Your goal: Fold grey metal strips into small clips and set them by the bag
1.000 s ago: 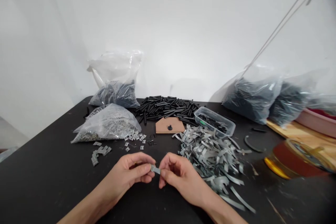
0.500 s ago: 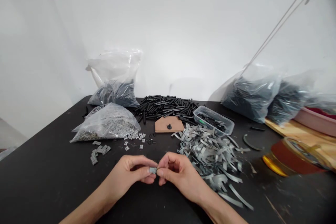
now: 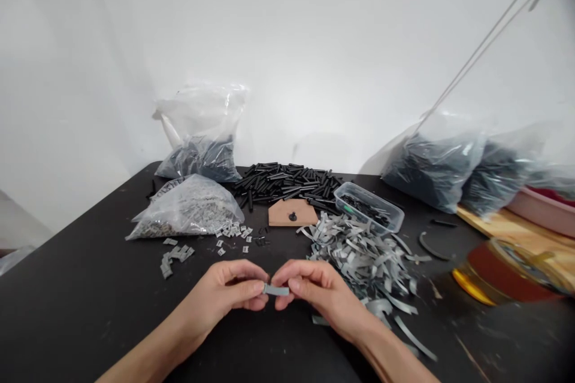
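Between my hands a short grey strip (image 3: 277, 291) lies level above the black tabletop. My left hand (image 3: 240, 287) pinches its left end, where a small grey buckle-like piece is mostly covered by the thumb. At the other end, the thumb and fingers of my right hand (image 3: 309, 284) close on the strip. A heap of loose grey strips (image 3: 359, 254) lies just beyond and right of my right hand. Small grey buckle-like pieces (image 3: 177, 256) are scattered beyond my left hand. Behind them rests a clear bag (image 3: 193, 209) of the same pieces.
Black tubes (image 3: 287, 182) are piled at the back, behind a brown block (image 3: 291, 213) with a black peg. A clear plastic box (image 3: 371, 208) holds small black parts. On the right are an amber tape roll (image 3: 503, 272), a wooden board (image 3: 534, 230) and filled bags (image 3: 435, 167).
My right hand has shifted slightly right, and a length of grey strip now shows between my hands. The small grey piece in my left hand is more covered. The view has moved slightly.
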The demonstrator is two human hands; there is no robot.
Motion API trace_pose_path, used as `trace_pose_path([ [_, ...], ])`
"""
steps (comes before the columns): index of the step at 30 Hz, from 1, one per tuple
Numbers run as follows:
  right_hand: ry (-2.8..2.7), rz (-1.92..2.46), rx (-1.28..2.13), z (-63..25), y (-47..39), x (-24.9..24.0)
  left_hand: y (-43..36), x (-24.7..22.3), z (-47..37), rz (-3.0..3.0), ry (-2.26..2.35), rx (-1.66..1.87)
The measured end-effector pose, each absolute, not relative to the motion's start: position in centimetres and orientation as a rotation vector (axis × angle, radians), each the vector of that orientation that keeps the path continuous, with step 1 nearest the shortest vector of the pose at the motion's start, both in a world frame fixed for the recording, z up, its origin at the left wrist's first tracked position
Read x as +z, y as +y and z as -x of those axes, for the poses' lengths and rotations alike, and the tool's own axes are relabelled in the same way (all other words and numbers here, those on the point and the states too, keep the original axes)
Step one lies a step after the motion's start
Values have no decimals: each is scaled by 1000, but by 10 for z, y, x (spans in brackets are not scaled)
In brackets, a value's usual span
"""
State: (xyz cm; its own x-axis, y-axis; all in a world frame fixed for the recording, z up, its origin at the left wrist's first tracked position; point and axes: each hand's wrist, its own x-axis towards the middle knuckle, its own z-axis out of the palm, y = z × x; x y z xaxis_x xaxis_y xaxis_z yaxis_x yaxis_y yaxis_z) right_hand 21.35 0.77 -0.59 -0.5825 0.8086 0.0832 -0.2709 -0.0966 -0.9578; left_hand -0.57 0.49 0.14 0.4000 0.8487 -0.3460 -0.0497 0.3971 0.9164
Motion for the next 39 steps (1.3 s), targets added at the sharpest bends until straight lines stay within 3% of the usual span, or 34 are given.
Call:
trace_pose_path([
  [10,-1493,622,1731,-206,8,-11,3,-1,5,-1043,968,651],
  [20,-1949,663,1368,-213,6,4,3,-2,4,-960,916,641],
  [30,-1626,741,1657,-201,3,-12,2,1,3,-963,858,721],
  [39,-1562,812,1586,-195,2,-18,0,-3,1,-1086,909,740],
])
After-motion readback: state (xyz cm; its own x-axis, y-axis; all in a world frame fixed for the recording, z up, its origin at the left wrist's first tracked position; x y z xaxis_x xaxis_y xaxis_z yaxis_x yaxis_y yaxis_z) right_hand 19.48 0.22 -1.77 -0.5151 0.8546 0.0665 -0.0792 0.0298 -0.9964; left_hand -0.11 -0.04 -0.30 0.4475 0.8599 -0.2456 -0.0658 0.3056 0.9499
